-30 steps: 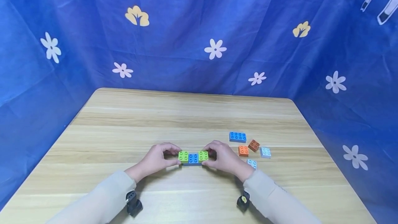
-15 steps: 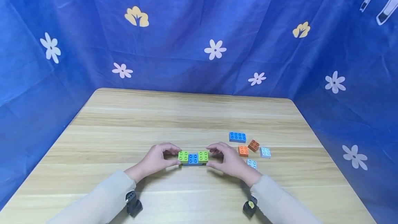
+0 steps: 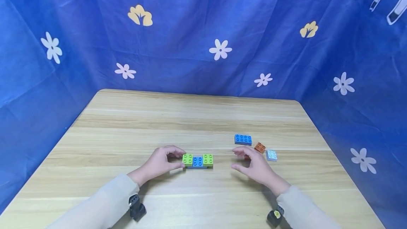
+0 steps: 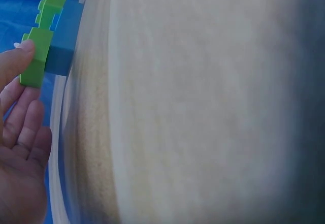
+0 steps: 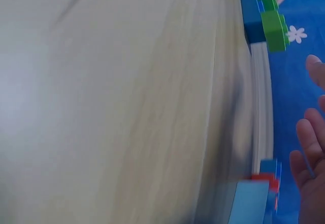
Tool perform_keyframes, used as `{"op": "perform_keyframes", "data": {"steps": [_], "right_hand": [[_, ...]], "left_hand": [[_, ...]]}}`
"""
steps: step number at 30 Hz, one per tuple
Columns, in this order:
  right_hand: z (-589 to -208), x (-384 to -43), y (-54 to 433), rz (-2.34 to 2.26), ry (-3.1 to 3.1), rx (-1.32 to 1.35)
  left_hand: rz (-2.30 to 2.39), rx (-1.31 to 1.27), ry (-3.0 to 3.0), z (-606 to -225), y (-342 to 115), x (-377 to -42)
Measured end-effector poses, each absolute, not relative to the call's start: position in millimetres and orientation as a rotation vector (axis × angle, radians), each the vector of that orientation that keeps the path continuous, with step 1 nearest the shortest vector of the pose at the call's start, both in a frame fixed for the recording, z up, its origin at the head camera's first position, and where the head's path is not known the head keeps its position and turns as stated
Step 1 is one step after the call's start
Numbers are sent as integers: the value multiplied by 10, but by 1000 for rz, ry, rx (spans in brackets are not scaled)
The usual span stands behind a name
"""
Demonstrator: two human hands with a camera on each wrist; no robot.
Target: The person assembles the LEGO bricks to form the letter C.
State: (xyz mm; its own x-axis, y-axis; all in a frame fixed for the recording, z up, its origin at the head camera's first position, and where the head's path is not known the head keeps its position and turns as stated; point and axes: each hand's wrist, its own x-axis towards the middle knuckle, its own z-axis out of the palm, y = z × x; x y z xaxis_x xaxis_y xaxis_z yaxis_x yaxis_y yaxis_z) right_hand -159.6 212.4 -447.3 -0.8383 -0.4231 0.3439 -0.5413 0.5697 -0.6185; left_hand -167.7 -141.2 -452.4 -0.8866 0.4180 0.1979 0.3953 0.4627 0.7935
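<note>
The brick assembly [image 3: 197, 160], two green bricks on a blue one, lies on the counter [image 3: 127, 137] with its long axis left to right. The left hand [image 3: 159, 162] pinches its left end. The right hand [image 3: 254, 165] hovers with loose fingers near the blue brick [image 3: 243, 139], brown brick [image 3: 259, 147] and pale brick [image 3: 271, 155].

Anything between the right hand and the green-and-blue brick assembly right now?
Nothing. In the head view only bare wooden table separates the right hand from the brick assembly. The left hand pinches the assembly's left end.

Both arms wear loose, pale beige long sleeves, the left sleeve [image 3: 101, 204] and right sleeve [image 3: 305, 211], each carrying a small black camera [image 3: 137, 207] strapped under its wrist; the hands are bare.
</note>
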Motion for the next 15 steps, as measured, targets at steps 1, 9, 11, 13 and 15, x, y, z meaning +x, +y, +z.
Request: {"op": "perform_keyframes", "data": {"steps": [1, 9, 11, 13, 15], "right_hand": [[-4471, -1584, 2161, 1123, -2635, 813], [-4508, -1514, 2476, 1071, -2600, 774], [-4521, -1488, 2556, 1058, -2607, 748], [-4544, -1467, 2636, 1018, -2618, 717], [-4571, -1452, 2708, 995, -2618, 701]], "left_hand": [[1437, 741, 2664, -4526, -1411, -1678], [1449, 739, 2657, -4532, -1408, -1684], [1449, 742, 2655, -4530, -1409, -1684], [1450, 745, 2654, -4531, -1412, -1684], [1451, 746, 2654, -4532, -1415, -1686]]}}
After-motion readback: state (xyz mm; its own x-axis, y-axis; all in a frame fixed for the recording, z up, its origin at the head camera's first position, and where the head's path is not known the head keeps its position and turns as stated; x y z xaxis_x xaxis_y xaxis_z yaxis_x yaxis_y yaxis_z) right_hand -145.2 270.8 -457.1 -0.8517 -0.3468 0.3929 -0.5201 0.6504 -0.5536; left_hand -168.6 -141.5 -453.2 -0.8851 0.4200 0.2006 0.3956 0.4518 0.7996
